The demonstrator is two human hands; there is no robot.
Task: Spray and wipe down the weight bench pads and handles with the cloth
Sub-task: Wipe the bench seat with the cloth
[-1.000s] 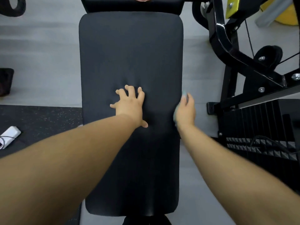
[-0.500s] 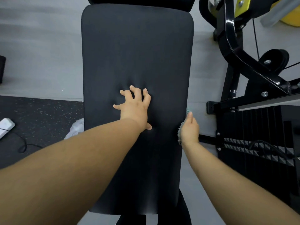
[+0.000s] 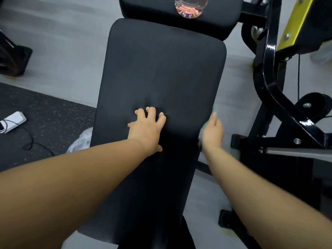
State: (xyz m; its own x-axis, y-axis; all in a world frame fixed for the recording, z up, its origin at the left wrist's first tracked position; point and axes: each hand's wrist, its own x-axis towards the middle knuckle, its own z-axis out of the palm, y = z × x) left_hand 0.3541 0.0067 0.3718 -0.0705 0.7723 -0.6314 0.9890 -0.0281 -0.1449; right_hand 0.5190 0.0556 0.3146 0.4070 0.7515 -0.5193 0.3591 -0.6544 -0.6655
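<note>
A long black vinyl bench pad [image 3: 161, 78] with rounded corners runs from the bottom of the view up the middle. The left hand [image 3: 147, 128] lies palm down near the centre of it. Its fingers [image 3: 151, 112] are spread and bent at the tips, and they press a shallow dent into the padding.

The right hand [image 3: 212, 132] is at the pad's right edge, seen from the back and blurred. A pale teal cloth [image 3: 215, 110] sits between this hand and the side of the pad. It shows past the fingertips and again at the thumb side. Whether the fingers curl round the cloth or lie flat on it, I cannot tell.

Beyond the long pad is a 2nd, shorter black pad [image 3: 143, 9]. On it stands the base of a clear plastic bottle with pinkish liquid [image 3: 190, 8].

To the right stands a glossy black metal machine frame [image 3: 269, 78] with a yellow panel [image 3: 294, 20]. On the left, a dark speckled rubber mat [image 3: 53, 114] lies on the grey floor [image 3: 62, 51]. A white block with a black cable [image 3: 13, 120] lies on the mat. A crumpled pale plastic bag [image 3: 81, 141] lies just beside the pad's left edge.
</note>
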